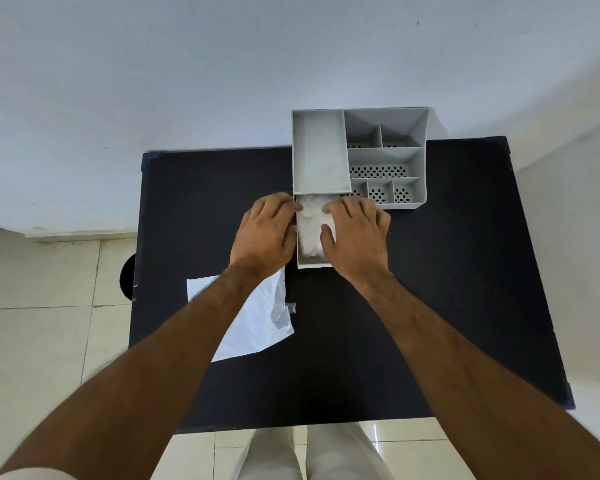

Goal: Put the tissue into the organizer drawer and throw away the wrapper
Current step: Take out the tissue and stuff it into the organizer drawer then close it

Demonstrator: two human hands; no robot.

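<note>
A grey organizer (pixel 321 150) stands at the back of the black table, its drawer (pixel 310 262) pulled out toward me. White tissue (pixel 310 225) lies bunched inside the drawer. My left hand (pixel 263 233) rests against the drawer's left side, fingers spread at its rim. My right hand (pixel 355 230) lies over the drawer's right side, fingertips and thumb touching the tissue. The clear, empty plastic wrapper (pixel 257 320) lies flat on the table under my left forearm.
The black table (pixel 430 306) stands against a white wall. The organizer's right half holds several small perforated compartments (pixel 381 171). A dark round object (pixel 128 277) shows on the tiled floor at the table's left edge. My legs are below the front edge.
</note>
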